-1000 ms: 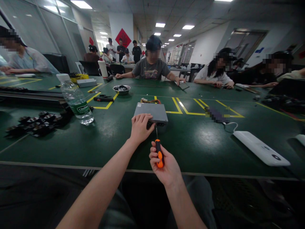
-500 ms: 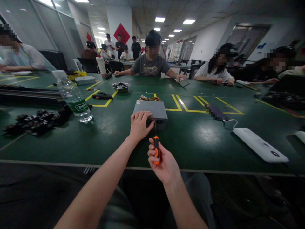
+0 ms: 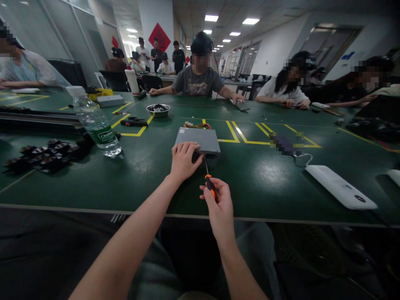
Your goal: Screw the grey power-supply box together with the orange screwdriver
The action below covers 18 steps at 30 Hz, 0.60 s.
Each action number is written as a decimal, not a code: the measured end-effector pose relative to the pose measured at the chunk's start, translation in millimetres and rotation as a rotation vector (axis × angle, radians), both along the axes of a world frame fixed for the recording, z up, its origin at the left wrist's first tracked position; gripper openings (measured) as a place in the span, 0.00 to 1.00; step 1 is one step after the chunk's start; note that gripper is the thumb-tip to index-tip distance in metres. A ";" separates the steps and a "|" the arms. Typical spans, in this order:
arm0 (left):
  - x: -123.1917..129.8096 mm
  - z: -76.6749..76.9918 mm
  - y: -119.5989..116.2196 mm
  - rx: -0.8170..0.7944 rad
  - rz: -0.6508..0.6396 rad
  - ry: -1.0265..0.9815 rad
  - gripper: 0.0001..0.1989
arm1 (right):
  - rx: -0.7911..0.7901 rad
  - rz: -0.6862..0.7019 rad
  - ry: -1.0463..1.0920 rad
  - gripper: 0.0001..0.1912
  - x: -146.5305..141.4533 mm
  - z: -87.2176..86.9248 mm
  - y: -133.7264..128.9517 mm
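Observation:
On the green table in front of me lies a grey metal computer power supply (image 3: 203,138), with a bundle of coloured cables at its far side. My left hand (image 3: 185,160) grips its near left corner, fingers over the top and thumb down at the front face. An orange-and-black screwdriver (image 3: 210,185) is held by the handle in my right hand (image 3: 220,202). Its thin shaft points up and slightly left, the tip at the front face of the power supply close to my left thumb. Whether the tip sits in a screw is too small to tell.
To the left stand a leaning-looking water bottle (image 3: 98,125) and a heap of black parts (image 3: 46,156). Farther back are a metal bowl (image 3: 158,110) and a black tool (image 3: 134,123). At right lies a white power bank (image 3: 340,186) with a cable. Several people sit around the table.
My right hand has rolled round the screwdriver handle, its back now turned more to the right. The handle has swung slightly right, tilting the shaft. My left hand stays on the power supply.

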<state>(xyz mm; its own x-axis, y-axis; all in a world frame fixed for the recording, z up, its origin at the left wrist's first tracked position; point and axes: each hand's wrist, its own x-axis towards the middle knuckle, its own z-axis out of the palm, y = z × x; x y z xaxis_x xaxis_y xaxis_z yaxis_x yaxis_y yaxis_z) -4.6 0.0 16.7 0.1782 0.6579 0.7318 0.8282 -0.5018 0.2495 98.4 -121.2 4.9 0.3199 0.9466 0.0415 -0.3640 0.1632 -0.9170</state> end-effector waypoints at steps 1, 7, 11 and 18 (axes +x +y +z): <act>0.1 0.1 -0.1 -0.003 0.002 0.002 0.12 | 0.001 -0.007 -0.014 0.15 -0.1 -2.0 0.4; 0.3 -0.3 -0.4 -0.012 0.009 0.003 0.12 | -0.197 0.098 0.369 0.10 1.4 6.3 9.1; 0.1 -0.8 0.1 0.001 0.004 0.005 0.12 | -0.176 0.163 0.531 0.09 -2.1 15.6 14.1; 0.1 -1.4 0.8 0.010 0.006 0.008 0.12 | -0.415 0.336 0.916 0.09 -1.4 18.2 18.0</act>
<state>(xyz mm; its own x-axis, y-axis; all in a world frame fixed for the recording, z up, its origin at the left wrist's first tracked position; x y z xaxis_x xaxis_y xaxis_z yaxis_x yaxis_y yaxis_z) -4.6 0.7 15.3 0.1796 0.6515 0.7371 0.8333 -0.4990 0.2380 96.9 -103.1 23.2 -0.2155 0.8770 -0.4294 -0.9127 -0.3373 -0.2308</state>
